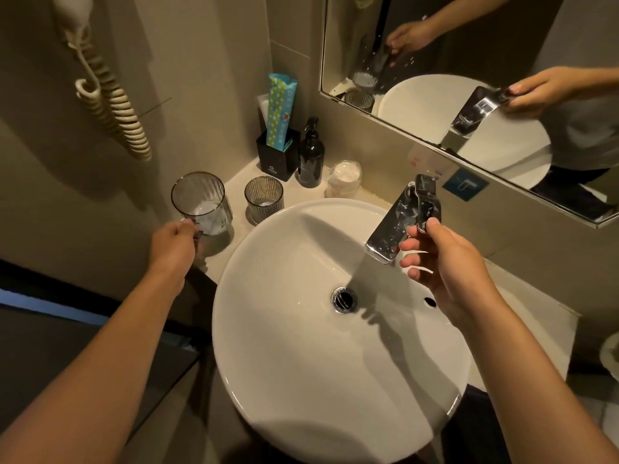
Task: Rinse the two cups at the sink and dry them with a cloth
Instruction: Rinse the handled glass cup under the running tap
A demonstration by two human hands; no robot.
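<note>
Just beyond the left hand [174, 241], which grips its handle, sits one ribbed clear cup [202, 202]; 2nd cup [264, 199] stands farther right on the counter. Right hand [445, 259] pinches the chrome faucet lever [426, 202], other fingers loosely spread. Risk: smooth, hard cup could slip w/ wet fingers & knock the glossy round basin [301, 380]; lever thrown too far = splash.

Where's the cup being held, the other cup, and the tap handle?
held cup [201, 202], head view, its clear side wall
other cup [264, 199], head view, its ribbed side
tap handle [426, 199], head view, its top
</note>
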